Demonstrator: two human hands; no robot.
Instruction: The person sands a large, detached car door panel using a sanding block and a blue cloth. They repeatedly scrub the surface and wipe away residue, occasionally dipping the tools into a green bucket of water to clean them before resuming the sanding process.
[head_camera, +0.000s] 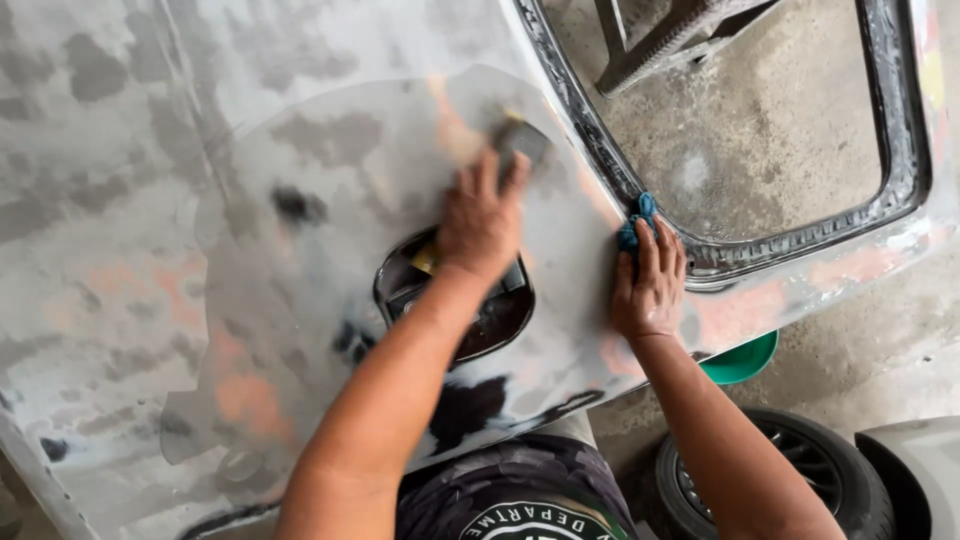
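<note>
Grey primed car door (200, 200) lies flat, patchy with filler and bare spots, window opening (760, 130) at upper right over concrete floor (780, 140). Tyre (800, 480) sits at bottom right beside a green bowl (745, 360) under the door edge. Handle recess (470, 310) at mid panel, partly under the left forearm. Left hand (482, 215) presses flat on a dark sanding block (522, 140) above the recess. Right hand (650, 280) closed on a blue rag (636, 220) against the window frame edge

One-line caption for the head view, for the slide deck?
Left hand presses a sanding block on a primed car door panel; right hand holds a blue cloth at the window frame edge.
</note>
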